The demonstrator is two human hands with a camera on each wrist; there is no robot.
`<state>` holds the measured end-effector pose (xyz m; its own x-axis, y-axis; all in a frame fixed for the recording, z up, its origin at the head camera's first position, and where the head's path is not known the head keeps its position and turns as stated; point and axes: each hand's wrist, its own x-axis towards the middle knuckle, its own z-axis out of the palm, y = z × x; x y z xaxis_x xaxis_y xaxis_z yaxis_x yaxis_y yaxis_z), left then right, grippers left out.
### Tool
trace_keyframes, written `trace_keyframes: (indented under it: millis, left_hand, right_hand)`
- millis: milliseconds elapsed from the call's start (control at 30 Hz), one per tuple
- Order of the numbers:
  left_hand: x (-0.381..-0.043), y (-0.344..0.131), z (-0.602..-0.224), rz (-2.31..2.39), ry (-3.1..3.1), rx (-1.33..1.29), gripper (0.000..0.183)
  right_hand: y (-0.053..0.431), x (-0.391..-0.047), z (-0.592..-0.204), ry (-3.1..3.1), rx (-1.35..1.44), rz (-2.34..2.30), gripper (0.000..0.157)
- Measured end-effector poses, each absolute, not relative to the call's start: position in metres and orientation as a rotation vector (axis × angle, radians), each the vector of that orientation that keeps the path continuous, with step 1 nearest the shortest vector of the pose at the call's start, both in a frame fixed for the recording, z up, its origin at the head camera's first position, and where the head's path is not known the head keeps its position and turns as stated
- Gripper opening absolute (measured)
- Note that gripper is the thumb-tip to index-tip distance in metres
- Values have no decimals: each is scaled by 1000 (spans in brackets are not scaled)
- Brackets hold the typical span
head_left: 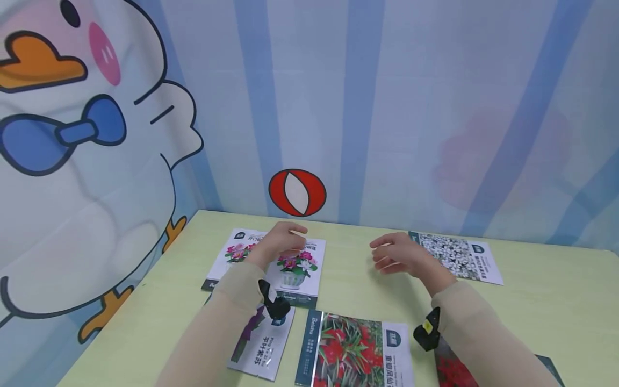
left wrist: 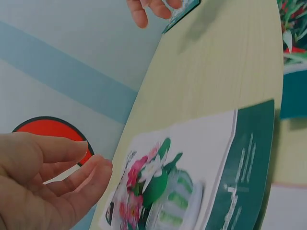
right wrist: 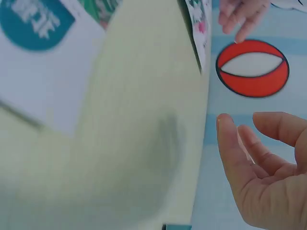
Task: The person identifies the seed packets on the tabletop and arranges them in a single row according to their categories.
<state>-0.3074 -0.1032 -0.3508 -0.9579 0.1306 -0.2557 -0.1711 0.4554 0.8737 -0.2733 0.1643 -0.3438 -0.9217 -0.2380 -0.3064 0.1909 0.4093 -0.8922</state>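
Note:
My left hand (head_left: pixel 278 244) hovers over two seed packets with pink flowers in a pot; the right one (head_left: pixel 294 279) overlaps the left one (head_left: pixel 224 258). Its fingers are loosely bent with nothing between them, and in the left wrist view the packet (left wrist: pixel 206 139) lies beyond the fingertips. Above the table to the right, my right hand (head_left: pixel 403 253) is also loosely curled and holds nothing. Just behind it lies a seed packet with small white flowers (head_left: pixel 450 258), partly covered by the hand and wrist in the head view.
Nearer me lie a packet with purple leaves (head_left: pixel 263 346), one with red flowers (head_left: pixel 353 349), and a dark red one (head_left: pixel 452 368) partly hidden by my right sleeve. The pale yellow table (head_left: pixel 546 301) meets a printed cloth backdrop (head_left: pixel 411 107) at its back edge.

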Motion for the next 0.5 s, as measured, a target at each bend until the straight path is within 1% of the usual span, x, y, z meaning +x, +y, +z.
trace_keyframes:
  millis: [233,500]
  left_hand:
    - [-306,-81,-349,1553,2364,36,39]
    - [-301,-57,-355,1556,2344,99,36]
  right_hand:
    - [208,-273,-333,2298,1,-1539,46]
    - [261,-263,-337,2342,54,-1504,50]
